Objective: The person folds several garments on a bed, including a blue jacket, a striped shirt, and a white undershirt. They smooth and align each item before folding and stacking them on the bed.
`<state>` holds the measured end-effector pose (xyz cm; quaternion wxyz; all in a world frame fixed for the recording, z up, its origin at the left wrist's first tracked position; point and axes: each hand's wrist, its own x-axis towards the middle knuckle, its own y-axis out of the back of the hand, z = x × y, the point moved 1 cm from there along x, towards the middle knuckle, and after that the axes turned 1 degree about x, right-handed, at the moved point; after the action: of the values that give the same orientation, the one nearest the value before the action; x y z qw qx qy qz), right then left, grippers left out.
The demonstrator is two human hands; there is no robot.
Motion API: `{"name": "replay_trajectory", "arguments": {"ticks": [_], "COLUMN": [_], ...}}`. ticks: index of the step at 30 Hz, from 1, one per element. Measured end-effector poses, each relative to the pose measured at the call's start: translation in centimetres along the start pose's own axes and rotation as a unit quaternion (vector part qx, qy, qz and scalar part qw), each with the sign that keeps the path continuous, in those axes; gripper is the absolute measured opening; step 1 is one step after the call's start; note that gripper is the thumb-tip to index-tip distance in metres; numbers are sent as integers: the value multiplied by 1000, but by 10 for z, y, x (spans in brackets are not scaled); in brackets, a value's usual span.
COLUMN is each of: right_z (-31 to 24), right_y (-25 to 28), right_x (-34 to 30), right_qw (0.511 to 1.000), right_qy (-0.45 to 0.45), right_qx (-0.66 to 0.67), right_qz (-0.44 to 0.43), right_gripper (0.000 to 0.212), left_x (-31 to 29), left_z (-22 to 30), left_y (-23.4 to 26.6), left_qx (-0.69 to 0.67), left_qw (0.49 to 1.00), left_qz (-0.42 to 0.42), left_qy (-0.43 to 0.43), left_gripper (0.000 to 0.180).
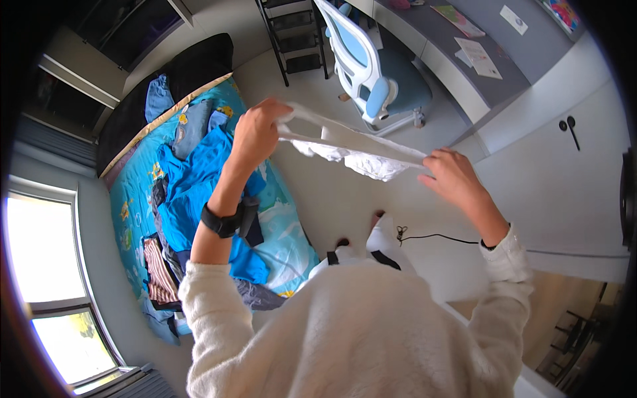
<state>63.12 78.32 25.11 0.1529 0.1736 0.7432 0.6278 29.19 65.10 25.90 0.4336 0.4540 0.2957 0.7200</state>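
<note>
Clothes [199, 166] lie heaped on a bed [282, 215] at left; right of them, a person's left hand [257, 131] has its fingers [277, 110] clenched on a white cloth [375, 166], likely a garment, stretched in midair above the floor [318, 205]. The right hand [456, 175] pinches its opposite end, a worktop [511, 83] beyond.

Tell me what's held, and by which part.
A white cloth item, gripped at opposite ends of its stretched edge by left hand and right hand.
</note>
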Motion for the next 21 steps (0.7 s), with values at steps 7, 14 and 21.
{"name": "replay_trajectory", "arguments": {"ticks": [7, 14, 21], "right_z": [101, 135, 122], "right_y": [31, 45, 40], "right_x": [99, 202, 299], "right_qw": [911, 789, 829], "right_qy": [95, 137, 179], "right_qx": [381, 590, 528], "right_qz": [125, 100, 48], "right_gripper": [20, 12, 14], "left_x": [52, 63, 68], "left_z": [-30, -38, -90], "left_y": [7, 38, 58], "left_qx": [-74, -180, -30], "left_qw": [995, 970, 988], "left_qz": [-48, -13, 64], "left_qy": [54, 161, 141], "left_gripper": [17, 14, 19]}}
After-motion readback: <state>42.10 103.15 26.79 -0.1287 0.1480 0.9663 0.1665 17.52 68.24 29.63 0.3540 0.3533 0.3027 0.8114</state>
